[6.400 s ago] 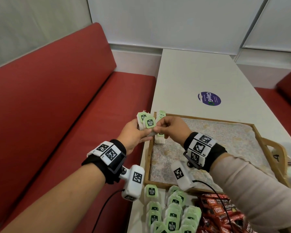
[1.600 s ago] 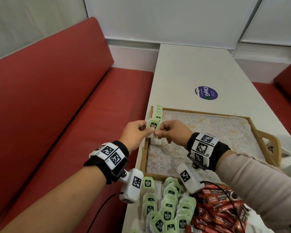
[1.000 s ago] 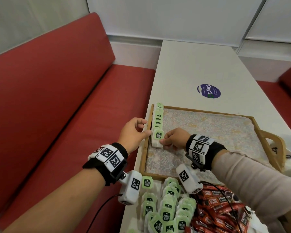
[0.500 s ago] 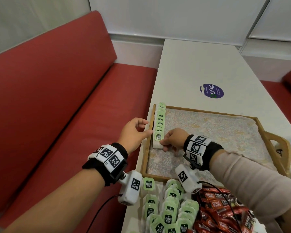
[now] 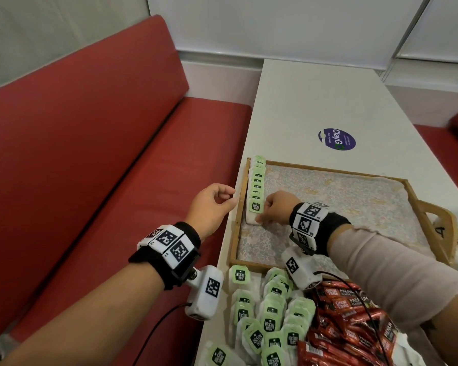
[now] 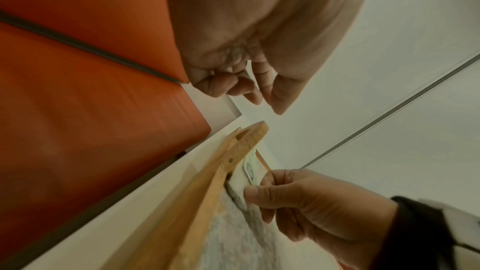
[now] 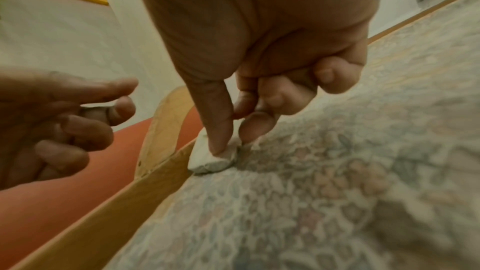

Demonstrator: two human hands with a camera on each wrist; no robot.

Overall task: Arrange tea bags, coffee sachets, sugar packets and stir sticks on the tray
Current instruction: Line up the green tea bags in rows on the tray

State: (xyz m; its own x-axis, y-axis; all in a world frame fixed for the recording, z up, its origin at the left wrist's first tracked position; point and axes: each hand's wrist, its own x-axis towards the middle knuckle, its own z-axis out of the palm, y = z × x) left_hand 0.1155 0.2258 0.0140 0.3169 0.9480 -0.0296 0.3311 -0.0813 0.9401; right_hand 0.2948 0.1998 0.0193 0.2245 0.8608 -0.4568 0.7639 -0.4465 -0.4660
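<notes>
A wooden tray [image 5: 235, 235] with a floral liner lies on the white table. A row of green-tagged tea bags [image 5: 257, 180] runs along its left rim. My right hand [image 5: 261, 219] is down on the liner, thumb and forefinger pinching the nearest tea bag [image 5: 255, 207] of that row; in the right wrist view the thumb presses on the white tea bag [image 7: 213, 156]. My left hand [image 5: 222, 199] hovers just outside the left rim, fingers loosely curled and holding nothing. The left wrist view has the tray rim [image 6: 207, 182] and the right hand [image 6: 298, 198].
Several loose tea bags [image 5: 267, 313] lie in a heap on the table in front of the tray, with a pile of red coffee sachets [image 5: 347, 320] to their right. A purple sticker [image 5: 336, 138] lies beyond the tray. A red bench [image 5: 90, 154] runs along the left.
Both hands held a tea bag above the tray; the right hand has brought it down to the row's near end. The left hand has let go and drawn back from the rim.
</notes>
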